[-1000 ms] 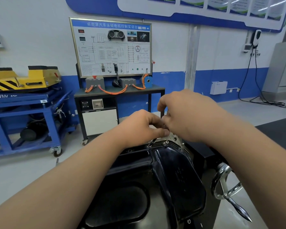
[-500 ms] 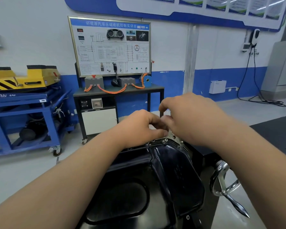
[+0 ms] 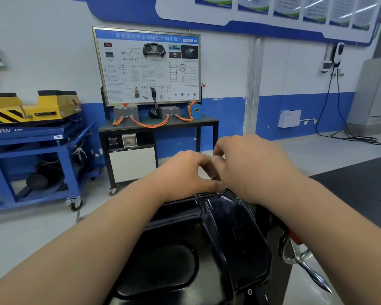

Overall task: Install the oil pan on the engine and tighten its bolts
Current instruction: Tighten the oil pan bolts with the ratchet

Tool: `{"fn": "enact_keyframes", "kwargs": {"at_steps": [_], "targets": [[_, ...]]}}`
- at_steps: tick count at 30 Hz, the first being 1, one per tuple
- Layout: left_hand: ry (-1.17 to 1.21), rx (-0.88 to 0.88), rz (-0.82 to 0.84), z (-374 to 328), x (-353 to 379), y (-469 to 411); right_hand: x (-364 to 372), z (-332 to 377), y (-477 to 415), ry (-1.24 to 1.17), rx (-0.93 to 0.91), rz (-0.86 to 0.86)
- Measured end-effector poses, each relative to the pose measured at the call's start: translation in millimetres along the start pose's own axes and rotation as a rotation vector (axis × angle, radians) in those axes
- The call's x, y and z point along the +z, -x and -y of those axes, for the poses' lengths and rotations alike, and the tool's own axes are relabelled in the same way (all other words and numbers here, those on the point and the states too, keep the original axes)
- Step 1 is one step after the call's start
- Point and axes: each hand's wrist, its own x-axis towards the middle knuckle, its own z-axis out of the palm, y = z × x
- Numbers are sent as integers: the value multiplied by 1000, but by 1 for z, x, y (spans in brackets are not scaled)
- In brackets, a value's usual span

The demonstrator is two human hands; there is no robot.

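Oil pan [image 3: 235, 234], glossy black, is lying low in the centre of the view beneath a person's forearms. The left hand [image 3: 185, 172] and right hand [image 3: 251, 164] are meeting above its far rim, fingers curled inward; whether they are pinching anything cannot be told. A chrome crank handle [image 3: 304, 260] is jutting out beside it.

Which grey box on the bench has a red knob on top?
The left box: a red knob sits on its top. The right box shows none.
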Motion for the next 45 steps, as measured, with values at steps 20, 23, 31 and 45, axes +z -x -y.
{"fn": "enact_keyframes", "kwargs": {"at_steps": [20,23,31,45], "targets": [[892,-834,-52,43,-22,-3,-19,-10,-10,-144,93,-103],[1030,-1000,-28,56,-21,-1,-26,-11,-16,-243,104,-198],[754,-994,124,71,-10,4,-2,-5,-21,-326,95,-87],[324,-830,259,83,-1,-1,7,-10,-23,-404,145,-56]]}}
